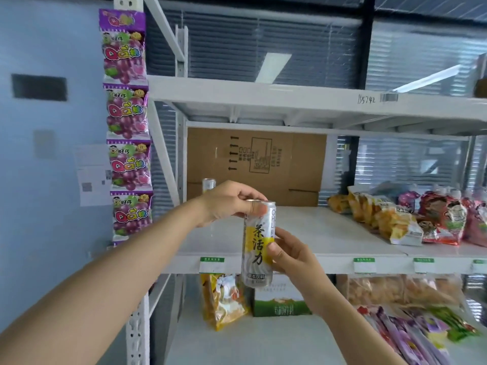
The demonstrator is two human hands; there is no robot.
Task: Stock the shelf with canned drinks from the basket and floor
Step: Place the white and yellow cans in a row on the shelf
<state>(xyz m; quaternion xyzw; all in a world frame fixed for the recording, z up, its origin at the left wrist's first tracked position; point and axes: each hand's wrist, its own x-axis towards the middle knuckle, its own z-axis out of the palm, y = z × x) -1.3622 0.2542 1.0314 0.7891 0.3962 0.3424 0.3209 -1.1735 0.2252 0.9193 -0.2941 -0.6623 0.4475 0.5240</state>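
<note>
left hand (226, 204) pinches the top of the upright tea can (256, 242), right hand (293, 255) grips its side, shelf board (329, 227) just beyond.

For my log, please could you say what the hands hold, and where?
A tall silver-and-yellow metal can: left hand at its top, right hand round its middle.

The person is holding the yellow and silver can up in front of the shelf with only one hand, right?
Not quite. The head view shows both hands on the yellow and silver can: the left hand grips its top and the right hand holds its lower half. It is indeed held up in front of the shelf.
</note>
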